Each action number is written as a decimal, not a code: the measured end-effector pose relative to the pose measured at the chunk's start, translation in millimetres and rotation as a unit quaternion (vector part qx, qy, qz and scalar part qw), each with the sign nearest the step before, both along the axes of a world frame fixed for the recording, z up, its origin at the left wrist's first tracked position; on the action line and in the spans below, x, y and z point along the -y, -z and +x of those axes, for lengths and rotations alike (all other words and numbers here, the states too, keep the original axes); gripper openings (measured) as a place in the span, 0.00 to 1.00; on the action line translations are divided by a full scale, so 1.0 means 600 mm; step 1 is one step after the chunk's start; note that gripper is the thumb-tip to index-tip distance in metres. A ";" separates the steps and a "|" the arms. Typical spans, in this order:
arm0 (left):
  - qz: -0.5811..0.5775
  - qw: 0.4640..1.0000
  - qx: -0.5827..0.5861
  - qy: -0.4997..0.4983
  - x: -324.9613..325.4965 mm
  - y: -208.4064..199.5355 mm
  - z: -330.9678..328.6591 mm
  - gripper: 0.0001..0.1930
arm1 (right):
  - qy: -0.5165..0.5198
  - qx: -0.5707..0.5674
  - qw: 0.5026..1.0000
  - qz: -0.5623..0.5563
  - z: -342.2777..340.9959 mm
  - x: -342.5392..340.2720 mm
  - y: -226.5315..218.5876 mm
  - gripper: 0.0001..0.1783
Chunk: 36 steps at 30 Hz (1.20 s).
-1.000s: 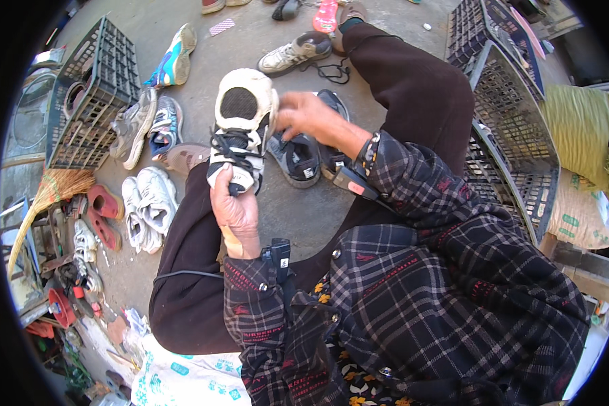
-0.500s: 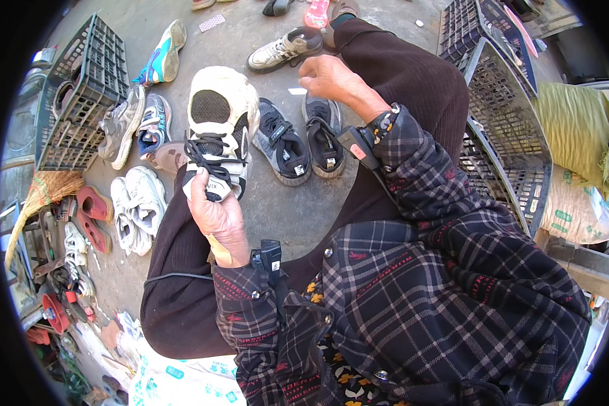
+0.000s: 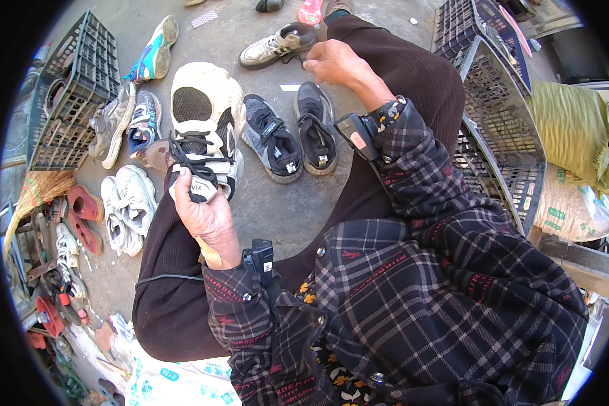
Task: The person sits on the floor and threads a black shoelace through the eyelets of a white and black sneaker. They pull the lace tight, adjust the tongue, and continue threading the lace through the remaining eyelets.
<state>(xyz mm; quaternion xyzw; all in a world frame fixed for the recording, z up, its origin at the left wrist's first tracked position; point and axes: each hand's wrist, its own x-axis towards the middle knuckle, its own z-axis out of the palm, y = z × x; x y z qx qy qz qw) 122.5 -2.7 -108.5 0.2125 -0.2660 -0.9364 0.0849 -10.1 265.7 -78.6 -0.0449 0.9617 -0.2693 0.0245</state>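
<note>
My left hand (image 3: pixel 206 220) grips a white-and-black sneaker (image 3: pixel 233 101) by its tongue, thumb on top, with the toe pointing away from me. Its black laces hang loosely across the opening. Raised to the right of it, my right hand (image 3: pixel 338 64) has its fingers curled together; whether anything is pinched in them is hidden. Close beyond those fingertips lies a white-and-grey sneaker (image 3: pixel 267 51) with a dark lace trailing toward them. Between my knees a grey-black sneaker (image 3: pixel 256 128) and its mate (image 3: pixel 311 108) sit side by side on the ground.
At the left are a black plastic crate (image 3: pixel 81 101), a blue-white sneaker (image 3: pixel 157 51), grey sneakers, white sneakers (image 3: pixel 137 196), red slippers (image 3: pixel 84 227) and a straw broom (image 3: pixel 44 186). To the right stand more black crates (image 3: pixel 501 101) and a green sack (image 3: pixel 568 125).
The view has shifted slightly, so most things sit a little further left. My right hand has moved up a bit, closer to the white-and-grey sneaker. My left hand keeps its grip.
</note>
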 end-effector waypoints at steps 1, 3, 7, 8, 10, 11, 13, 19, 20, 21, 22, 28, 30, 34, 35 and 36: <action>0.017 1.000 0.000 -0.007 0.001 -0.001 -0.001 0.15 | 0.012 0.006 1.000 0.000 0.000 -0.001 -0.001 0.15; 0.044 0.999 0.003 -0.013 0.003 -0.003 -0.002 0.15 | 0.026 0.008 1.000 0.000 -0.001 0.000 -0.001 0.15; 0.051 0.998 -0.027 -0.027 0.012 -0.002 -0.003 0.18 | 0.017 0.031 0.999 0.000 -0.003 -0.003 0.000 0.15; 0.057 0.998 -0.021 -0.036 0.015 -0.002 -0.003 0.20 | 0.019 0.013 1.000 -0.009 -0.003 -0.004 0.000 0.15; 0.061 0.996 -0.058 -0.036 0.020 -0.002 -0.003 0.21 | 0.036 -0.001 0.999 -0.032 -0.009 -0.009 0.002 0.14; 0.076 0.995 -0.059 -0.040 0.022 -0.003 -0.003 0.21 | 0.052 0.002 0.998 -0.045 -0.013 -0.013 0.005 0.14; 0.075 0.995 -0.067 -0.018 0.021 -0.003 -0.003 0.20 | 0.080 0.020 0.996 -0.038 -0.029 -0.014 0.020 0.13; 0.075 0.996 -0.017 0.036 -0.021 0.020 -0.001 0.15 | 0.056 0.044 0.997 0.042 -0.086 0.020 0.157 0.13; 0.079 0.994 -0.035 0.064 -0.032 0.028 0.001 0.14 | 0.063 0.043 0.995 0.059 -0.088 0.021 0.181 0.11; 0.081 0.995 0.019 0.057 -0.042 0.038 0.001 0.13 | 0.064 0.056 0.994 0.065 -0.086 0.018 0.202 0.11; 0.080 0.994 0.034 0.062 -0.050 0.048 -0.001 0.13 | 0.052 0.061 0.994 0.075 -0.086 0.015 0.217 0.12; 0.122 0.987 0.079 0.073 -0.047 0.078 -0.012 0.12 | -0.032 0.088 0.961 0.261 -0.078 0.028 0.234 0.14; 0.089 0.988 0.111 0.062 -0.041 0.075 -0.006 0.12 | -0.062 0.097 0.941 0.319 -0.078 0.041 0.228 0.13; -0.033 0.990 0.127 0.051 -0.041 0.070 0.000 0.10 | -0.114 0.145 0.905 0.384 -0.078 0.067 0.226 0.15; -0.035 0.985 0.162 0.052 -0.039 0.070 0.000 0.11 | -0.118 0.147 0.899 0.395 -0.076 0.071 0.227 0.15; -0.036 0.986 0.155 0.058 -0.039 0.072 -0.001 0.11 | -0.122 0.154 0.892 0.408 -0.074 0.075 0.228 0.15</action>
